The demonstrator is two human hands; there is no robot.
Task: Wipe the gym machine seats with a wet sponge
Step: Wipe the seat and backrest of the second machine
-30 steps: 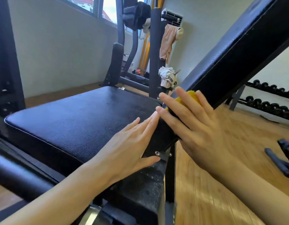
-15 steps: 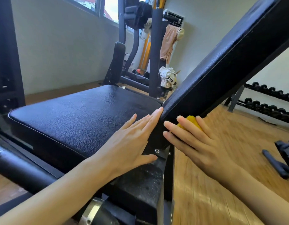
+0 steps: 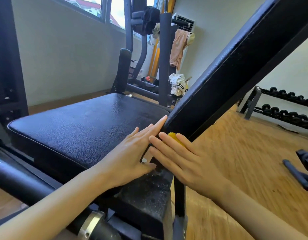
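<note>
Wooden flooring [image 3: 236, 153] covers the gym room, with a dumbbell rack [image 3: 284, 108] standing at 3 o'clock against the pale wall and a window [image 3: 104, 7] at 11 o'clock. Clothing [image 3: 179, 47] hangs at 12 o'clock beyond the machine uprights.

Black padded seat [image 3: 84, 129] lies flat across the centre-left of the view. The inclined backrest pad [image 3: 236, 71] rises from the seat's right end toward 1 o'clock.

Left hand [image 3: 132, 153]: fingers straight and pressed together, lying flat on the right end of the seat, fingertips touching the lower end of the backrest pad.

Right hand [image 3: 182, 161]: fingers extended and slightly spread, pressing the yellow sponge [image 3: 175, 138] against the side edge of the backrest pad near its lower end. The sponge is mostly covered; only a small part shows between the fingers. The two hands sit just beside each other at the seat-backrest junction.
</note>
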